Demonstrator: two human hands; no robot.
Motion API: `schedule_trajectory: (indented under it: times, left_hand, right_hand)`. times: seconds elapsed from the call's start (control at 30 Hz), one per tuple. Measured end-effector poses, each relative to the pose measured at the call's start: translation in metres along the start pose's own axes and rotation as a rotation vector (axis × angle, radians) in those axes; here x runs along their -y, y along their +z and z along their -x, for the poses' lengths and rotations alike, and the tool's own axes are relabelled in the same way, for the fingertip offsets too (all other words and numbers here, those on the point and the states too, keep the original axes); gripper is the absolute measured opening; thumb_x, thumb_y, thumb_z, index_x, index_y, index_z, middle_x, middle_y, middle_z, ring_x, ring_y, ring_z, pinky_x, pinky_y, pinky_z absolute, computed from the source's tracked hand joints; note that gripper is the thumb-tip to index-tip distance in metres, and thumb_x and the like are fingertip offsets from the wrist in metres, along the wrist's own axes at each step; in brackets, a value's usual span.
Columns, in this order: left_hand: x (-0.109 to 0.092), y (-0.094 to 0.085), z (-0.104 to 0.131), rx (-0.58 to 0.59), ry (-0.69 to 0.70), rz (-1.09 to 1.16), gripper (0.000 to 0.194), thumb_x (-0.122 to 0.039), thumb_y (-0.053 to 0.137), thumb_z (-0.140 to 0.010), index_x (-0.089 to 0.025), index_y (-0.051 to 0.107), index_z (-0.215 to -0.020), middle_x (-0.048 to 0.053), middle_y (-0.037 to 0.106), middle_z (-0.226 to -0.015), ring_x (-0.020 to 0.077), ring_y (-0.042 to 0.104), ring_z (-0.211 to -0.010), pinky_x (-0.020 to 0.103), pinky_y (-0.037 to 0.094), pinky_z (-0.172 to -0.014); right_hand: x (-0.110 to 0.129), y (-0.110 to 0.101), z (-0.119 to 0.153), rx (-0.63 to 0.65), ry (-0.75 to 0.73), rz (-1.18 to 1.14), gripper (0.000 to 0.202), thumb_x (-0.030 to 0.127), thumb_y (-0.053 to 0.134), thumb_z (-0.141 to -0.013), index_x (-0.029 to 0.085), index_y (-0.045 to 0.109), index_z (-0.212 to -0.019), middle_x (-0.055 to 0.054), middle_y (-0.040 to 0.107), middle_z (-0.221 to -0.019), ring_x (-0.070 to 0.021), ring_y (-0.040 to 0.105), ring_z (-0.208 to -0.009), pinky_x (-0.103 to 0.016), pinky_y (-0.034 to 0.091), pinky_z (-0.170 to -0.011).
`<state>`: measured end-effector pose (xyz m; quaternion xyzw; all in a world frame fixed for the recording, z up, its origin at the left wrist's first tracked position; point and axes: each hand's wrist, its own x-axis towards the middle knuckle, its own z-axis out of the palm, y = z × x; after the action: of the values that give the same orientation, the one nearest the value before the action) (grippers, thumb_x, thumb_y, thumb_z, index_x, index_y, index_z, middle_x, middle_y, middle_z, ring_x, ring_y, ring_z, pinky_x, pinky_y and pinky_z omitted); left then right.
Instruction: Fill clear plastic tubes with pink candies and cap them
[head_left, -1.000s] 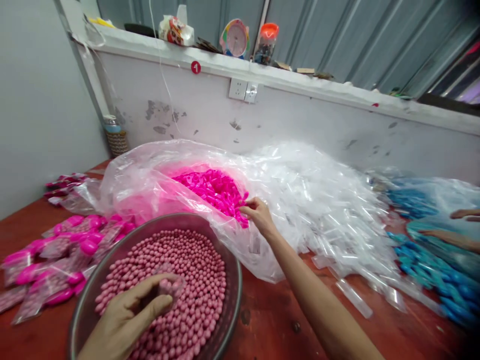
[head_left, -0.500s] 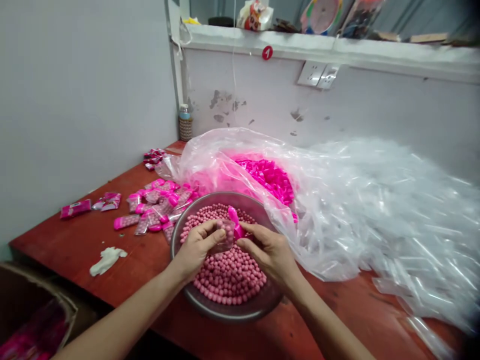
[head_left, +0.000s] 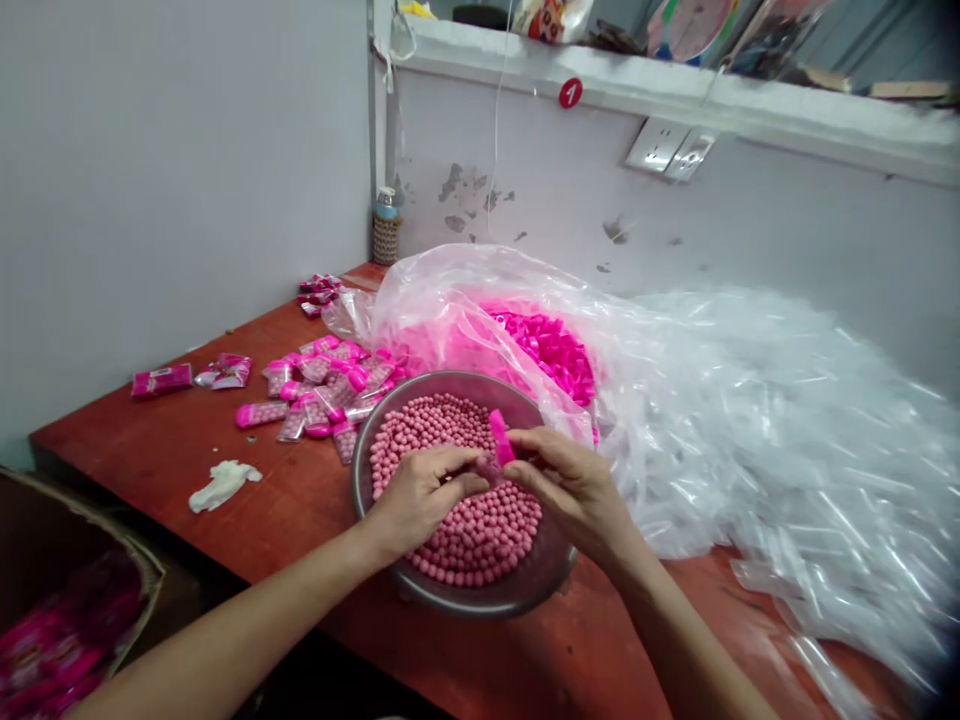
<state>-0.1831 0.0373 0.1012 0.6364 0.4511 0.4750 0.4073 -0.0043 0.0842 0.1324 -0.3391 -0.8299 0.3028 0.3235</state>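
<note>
Over a grey bowl (head_left: 551,580) of pink beads (head_left: 480,535), my two hands nearly meet. My left hand (head_left: 431,495) pinches a small clear packet (head_left: 489,470) with pink contents, mostly hidden by the fingers and slightly blurred. Between the thumb and fingers of my right hand (head_left: 566,480) is a bright pink plastic cap (head_left: 501,437), held upright against the packet's right end. Whether cap and packet are joined cannot be made out.
Filled pink-capped packets (head_left: 330,390) lie left of the bowl. Behind it, a clear bag holds pink caps (head_left: 551,350). Clear plastic sleeves (head_left: 787,440) cover the right side. A cardboard box (head_left: 150,575) stands lower left, and white scrap (head_left: 223,485) lies on the red table (head_left: 300,520).
The view has shifted, moving the surroundings slightly. My left hand has turned so its fingers cover more of the packet, and the pink cap has changed its angle in my right hand.
</note>
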Motion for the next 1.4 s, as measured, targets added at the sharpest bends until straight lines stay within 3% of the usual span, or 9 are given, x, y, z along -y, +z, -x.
schedule_trajectory:
  times: [0.2, 0.47, 0.57, 0.63, 0.73, 0.83, 1.0, 1.2, 1.4]
  left_hand:
    - [0.000, 0.000, 0.007, -0.037, 0.101, -0.164, 0.017, -0.017, 0.051, -0.081, -0.018, 0.066, -0.089, 0.004, 0.067, -0.081, 0.0158, 0.061, -0.076, 0.023, 0.044, -0.070]
    - [0.013, 0.000, 0.011, 0.132, 0.324, -0.656, 0.021, -0.010, 0.042, -0.081, -0.013, 0.063, -0.076, 0.007, 0.062, -0.069, 0.0174, 0.056, -0.065, 0.026, 0.038, -0.061]
    - [0.012, 0.002, 0.005, 0.145, 0.221, -0.560, 0.021, -0.018, 0.045, -0.084, -0.015, 0.063, -0.073, 0.004, 0.062, -0.066, 0.0159, 0.056, -0.063, 0.025, 0.038, -0.061]
    - [0.009, 0.004, 0.001, 0.177, 0.153, -0.425, 0.020, -0.021, 0.048, -0.083, -0.016, 0.064, -0.072, 0.002, 0.063, -0.065, 0.0148, 0.057, -0.062, 0.024, 0.038, -0.061]
    - [0.006, 0.007, -0.003, 0.256, 0.082, -0.213, 0.018, -0.020, 0.051, -0.081, -0.017, 0.066, -0.071, 0.001, 0.064, -0.066, 0.0146, 0.058, -0.064, 0.023, 0.040, -0.064]
    - [0.007, 0.006, -0.005, 0.243, -0.022, -0.027, 0.017, -0.022, 0.053, -0.079, -0.016, 0.068, -0.074, 0.001, 0.064, -0.067, 0.0165, 0.059, -0.069, 0.024, 0.043, -0.065]
    - [0.009, -0.003, -0.007, 0.116, -0.170, 0.232, 0.019, -0.023, 0.055, -0.077, -0.012, 0.068, -0.084, 0.003, 0.064, -0.075, 0.0167, 0.057, -0.072, 0.024, 0.044, -0.065]
    - [0.011, -0.002, -0.009, -0.011, -0.231, 0.443, 0.022, -0.020, 0.057, -0.075, -0.011, 0.064, -0.094, 0.002, 0.061, -0.078, 0.0127, 0.054, -0.070, 0.023, 0.043, -0.066]
    - [0.010, -0.002, -0.007, -0.090, -0.267, 0.505, 0.015, -0.020, 0.060, -0.072, -0.010, 0.063, -0.082, -0.001, 0.056, -0.067, 0.0095, 0.049, -0.061, 0.020, 0.040, -0.059]
  right_hand:
    - [0.017, -0.001, 0.003, 0.164, -0.070, 0.209, 0.008, 0.024, 0.051, -0.084, 0.020, 0.057, -0.086, -0.002, 0.056, -0.075, -0.0133, 0.053, -0.069, -0.023, 0.040, -0.061]
    - [0.003, 0.007, 0.018, 0.248, -0.160, 0.361, 0.008, 0.020, 0.046, -0.085, 0.018, 0.049, -0.078, -0.003, 0.051, -0.071, -0.0131, 0.050, -0.064, -0.023, 0.038, -0.055]
    - [-0.006, 0.004, 0.015, 0.266, -0.163, 0.322, 0.006, 0.020, 0.047, -0.085, 0.018, 0.052, -0.087, -0.004, 0.057, -0.076, -0.0137, 0.055, -0.071, -0.023, 0.044, -0.061]
    - [-0.006, -0.002, 0.010, 0.287, -0.199, 0.350, 0.025, 0.021, 0.051, -0.083, 0.019, 0.049, -0.108, -0.008, 0.060, -0.098, -0.0174, 0.057, -0.091, -0.029, 0.047, -0.076]
    - [0.006, -0.014, -0.001, 0.372, -0.328, 0.429, 0.059, 0.023, 0.057, -0.078, 0.022, 0.032, -0.131, -0.011, 0.040, -0.133, -0.0232, 0.037, -0.123, -0.039, 0.037, -0.098]
    - [0.017, -0.022, -0.011, 0.468, -0.416, 0.489, 0.054, 0.022, 0.056, -0.078, 0.024, 0.038, -0.128, -0.008, 0.040, -0.135, -0.0228, 0.040, -0.121, -0.038, 0.038, -0.098]
    - [0.006, -0.018, -0.009, 0.243, -0.353, 0.566, 0.047, 0.030, 0.058, -0.079, 0.017, 0.043, -0.122, -0.012, 0.054, -0.114, -0.0220, 0.055, -0.102, -0.035, 0.050, -0.082]
    - [-0.005, 0.022, 0.010, -0.007, -0.271, 0.686, 0.072, 0.043, 0.056, -0.077, 0.007, 0.028, -0.132, -0.020, 0.049, -0.118, -0.0283, 0.049, -0.109, -0.039, 0.048, -0.085]
    - [-0.004, 0.044, 0.005, -0.147, -0.306, 0.877, 0.057, 0.043, 0.051, -0.077, 0.006, 0.044, -0.119, -0.016, 0.060, -0.094, -0.0250, 0.058, -0.080, -0.033, 0.049, -0.064]
